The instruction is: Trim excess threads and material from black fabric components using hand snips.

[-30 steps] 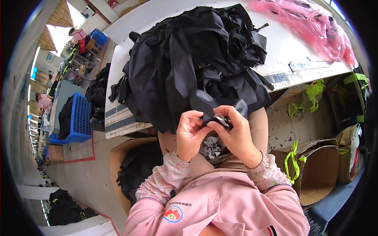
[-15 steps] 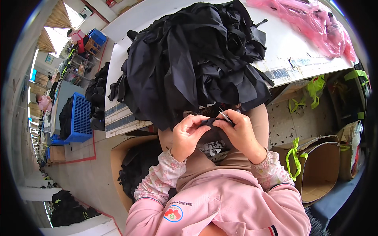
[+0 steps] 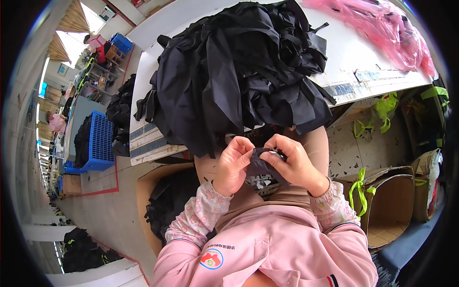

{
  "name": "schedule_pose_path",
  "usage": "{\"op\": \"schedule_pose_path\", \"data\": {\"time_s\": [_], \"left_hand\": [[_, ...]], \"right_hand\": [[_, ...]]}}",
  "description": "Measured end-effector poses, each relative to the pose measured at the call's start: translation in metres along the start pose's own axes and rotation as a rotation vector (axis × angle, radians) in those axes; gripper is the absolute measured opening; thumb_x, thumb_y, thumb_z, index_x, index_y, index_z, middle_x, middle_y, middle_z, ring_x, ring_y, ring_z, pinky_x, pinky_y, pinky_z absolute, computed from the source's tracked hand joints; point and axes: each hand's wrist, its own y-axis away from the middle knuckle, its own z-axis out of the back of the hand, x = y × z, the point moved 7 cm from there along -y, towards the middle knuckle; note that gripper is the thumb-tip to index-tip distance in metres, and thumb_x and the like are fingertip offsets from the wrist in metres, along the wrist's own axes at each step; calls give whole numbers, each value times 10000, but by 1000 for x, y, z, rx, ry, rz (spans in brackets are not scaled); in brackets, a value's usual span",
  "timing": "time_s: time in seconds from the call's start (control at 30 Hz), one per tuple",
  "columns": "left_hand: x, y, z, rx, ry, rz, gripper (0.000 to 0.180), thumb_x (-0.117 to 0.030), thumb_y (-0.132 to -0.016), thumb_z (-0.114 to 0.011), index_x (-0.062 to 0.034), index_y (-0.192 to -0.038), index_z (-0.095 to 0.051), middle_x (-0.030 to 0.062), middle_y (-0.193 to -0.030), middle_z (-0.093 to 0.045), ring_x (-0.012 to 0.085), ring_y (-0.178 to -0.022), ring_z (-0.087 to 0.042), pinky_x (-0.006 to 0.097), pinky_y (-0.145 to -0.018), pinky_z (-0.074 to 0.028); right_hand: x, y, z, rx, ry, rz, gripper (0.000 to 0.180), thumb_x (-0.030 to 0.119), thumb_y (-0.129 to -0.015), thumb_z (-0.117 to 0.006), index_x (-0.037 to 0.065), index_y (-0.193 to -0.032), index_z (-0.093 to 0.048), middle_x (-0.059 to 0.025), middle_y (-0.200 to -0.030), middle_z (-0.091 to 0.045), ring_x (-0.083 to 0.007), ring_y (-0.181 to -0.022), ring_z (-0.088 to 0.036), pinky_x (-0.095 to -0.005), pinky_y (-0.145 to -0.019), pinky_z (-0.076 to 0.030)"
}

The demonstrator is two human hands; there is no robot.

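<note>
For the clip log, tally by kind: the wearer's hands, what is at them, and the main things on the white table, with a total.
Hands: 2 (left hand, right hand)
Black fabric piece between them: 1
Small shiny object at the right hand, mostly hidden: 1
Black fabric heap, pieces uncountable: 1
Pink plastic bundle: 1
Total: 6

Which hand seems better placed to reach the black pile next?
Probably the left hand: it's just at the edge of the black piece; the right hand grips that piece plus something shiny.
</note>
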Motion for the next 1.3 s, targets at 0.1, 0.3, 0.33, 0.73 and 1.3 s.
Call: {"op": "schedule_pose_path", "data": {"time_s": [0.1,0.3,0.33,0.73,1.3], "left_hand": [[-2,6,0,7,-35,-23,204,-35,-908,-616,-9,-1107,-583,28,-995,-630,82,-903,-586,231,-859,-465],[-12,13,-12,13,-374,10,220,13,-880,-615,17,-1099,-600,26,-1031,-580,93,-929,-565,231,-879,-447],[-16,13,-15,46,-491,-64,203,21,-873,-622,23,-1075,-613,31,-1052,-564,98,-941,-560,234,-877,-446],[-15,9,-30,83,-150,53,147,57,-812,-624,0,-941,-664,47,-1090,-577,154,-1025,-557,303,-954,-415],[-33,16,-14,-182,-584,-486,142,99,-859,-605,57,-994,-624,24,-1074,-514,58,-858,-543,188,-742,-445]], "right_hand": [[-4,2,0,39,-4,-169,177,107,-829,-700,-18,-873,-583,-125,-731,-605,-197,-636,-583,-315,-589,-470],[-8,1,3,-14,1,-208,190,125,-833,-706,-22,-862,-588,-121,-692,-603,-167,-605,-572,-302,-559,-465],[-8,1,3,-14,0,-208,190,125,-833,-706,-22,-862,-588,-121,-692,-603,-167,-605,-572,-302,-559,-465],[-29,1,-7,90,-706,-220,252,-63,-836,-670,35,-1035,-550,18,-905,-582,-43,-843,-552,-199,-733,-471],[-14,39,-11,-56,-310,-390,322,276,-903,-687,0,-856,-529,-18,-611,-517,-70,-537,-492,-267,-457,-395]]}}
